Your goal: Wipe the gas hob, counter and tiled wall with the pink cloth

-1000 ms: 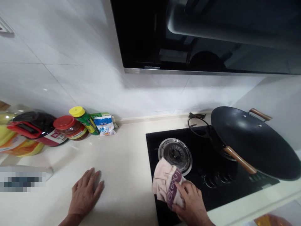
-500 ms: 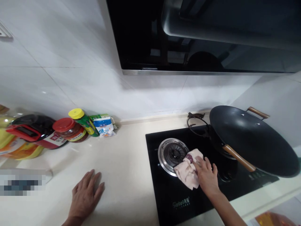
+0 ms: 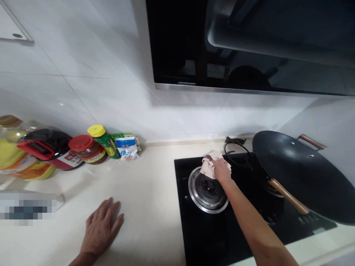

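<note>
Cloth point(image 3: 208, 170) shifted rearward, purple band point(image 3: 208, 157) leftward (bunched; long axis unclear). Right hand point(image 3: 222, 170) clutches it, burner point(image 3: 209, 189) nearside; left hand point(image 3: 102, 226) spread.

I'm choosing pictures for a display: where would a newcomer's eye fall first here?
Probably on the big dark wok with wooden handles at the right, below the glossy black range hood. Next might come the right hand on a pale cloth at the far edge of the left burner. Then perhaps the bright yellow cap and red lid, at the back left of the counter.
</note>
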Motion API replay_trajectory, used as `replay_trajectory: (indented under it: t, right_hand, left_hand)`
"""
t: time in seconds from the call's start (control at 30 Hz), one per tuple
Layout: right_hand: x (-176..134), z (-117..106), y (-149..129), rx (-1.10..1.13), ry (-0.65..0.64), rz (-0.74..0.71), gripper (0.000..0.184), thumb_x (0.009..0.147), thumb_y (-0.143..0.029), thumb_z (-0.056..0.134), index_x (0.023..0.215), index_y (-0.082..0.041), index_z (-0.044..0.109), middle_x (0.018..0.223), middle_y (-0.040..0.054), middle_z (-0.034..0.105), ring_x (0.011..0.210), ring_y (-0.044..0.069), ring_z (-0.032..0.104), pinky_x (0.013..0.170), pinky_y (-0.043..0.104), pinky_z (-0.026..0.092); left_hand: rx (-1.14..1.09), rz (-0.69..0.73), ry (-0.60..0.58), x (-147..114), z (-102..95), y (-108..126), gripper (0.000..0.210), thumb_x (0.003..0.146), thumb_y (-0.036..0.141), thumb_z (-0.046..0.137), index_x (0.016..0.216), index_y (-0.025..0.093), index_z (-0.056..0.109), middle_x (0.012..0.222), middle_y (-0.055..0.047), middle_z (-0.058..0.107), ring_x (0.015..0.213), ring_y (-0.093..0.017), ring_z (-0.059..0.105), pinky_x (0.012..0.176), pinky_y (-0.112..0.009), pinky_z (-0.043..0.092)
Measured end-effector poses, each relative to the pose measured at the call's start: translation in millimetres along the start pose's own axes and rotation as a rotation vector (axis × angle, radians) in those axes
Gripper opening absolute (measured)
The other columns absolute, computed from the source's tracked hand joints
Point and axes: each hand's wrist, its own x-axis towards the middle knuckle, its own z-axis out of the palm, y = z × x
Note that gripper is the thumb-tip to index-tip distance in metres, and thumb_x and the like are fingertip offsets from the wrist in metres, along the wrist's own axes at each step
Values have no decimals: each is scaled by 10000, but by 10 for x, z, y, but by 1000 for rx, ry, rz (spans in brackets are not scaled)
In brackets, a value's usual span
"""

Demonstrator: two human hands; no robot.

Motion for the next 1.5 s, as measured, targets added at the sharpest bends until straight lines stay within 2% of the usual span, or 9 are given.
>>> replay_trajectory:
  t: [0.2,0.43,0.67,0.87,0.97,1.13,1.3,1.4,1.5]
  right_hand:
    - [-24,59,-885,28,-5,-223,492,1048,-186,405,1455,-382,601,1472,128,459,1315,305,446,968,372,471]
    - [-918,383,-1450,104,13,-494,587,950,-108,515,1500,-306,575,1580,128,433,1403,331,415,1133,426,405]
    - [-1392,466,-1523,252,-77,-479,584,940,-645,620,1308,-201,710,1713,126,295,1590,431,146,1284,594,130]
    - [-874,374,-1574,125,-7,-464,518,975,-496,624,1388,-184,635,1646,141,410,1579,388,197,1277,619,44]
    - [-453,310,-1492,63,60,-423,473,1015,-389,539,1409,-136,607,1633,162,416,1553,360,246,1272,549,121]
    - [284,285,-873,24,177,-160,397,1005,-280,450,1326,-125,624,1478,198,541,1401,305,440,1172,428,305]
    - [895,321,-264,55,231,124,566,1002,-373,411,1459,-49,492,1439,294,518,1345,418,461,1101,540,332]
    - [1088,372,-462,108,163,297,740,1002,-574,389,1544,-72,426,1559,339,394,1435,507,349,1106,664,269]
    - [1038,453,-1057,88,144,256,861,995,-650,365,1601,-39,350,1619,395,268,1486,552,254,1098,749,199]
  left_hand:
    - [-8,25,55,-19,4,2,517,991,528,413,1334,213,636,1525,-178,578,1448,-353,490,1116,-571,436]
    - [-1,33,65,-31,-22,15,508,986,535,432,1322,221,649,1525,-166,585,1430,-345,511,1110,-563,445]
    - [18,51,90,-33,-31,28,510,996,526,432,1320,202,655,1502,-172,606,1413,-353,529,1086,-560,465]
    - [27,54,98,-58,-23,13,496,991,520,461,1325,213,662,1512,-161,605,1412,-345,535,1087,-546,470]
    - [30,49,86,-67,-35,23,497,984,528,477,1332,227,665,1520,-150,604,1416,-338,533,1091,-537,469]
    - [26,36,67,-96,-29,37,498,976,521,503,1348,234,671,1529,-146,598,1425,-339,521,1094,-531,466]
    - [17,48,77,-143,32,35,509,973,528,532,1377,244,651,1553,-148,575,1463,-335,483,1125,-528,436]
    - [19,53,99,-162,65,33,505,977,515,530,1383,235,641,1559,-154,566,1472,-334,473,1137,-527,419]
    - [38,75,128,-170,73,30,496,977,502,550,1380,226,635,1556,-157,566,1471,-335,471,1135,-517,413]
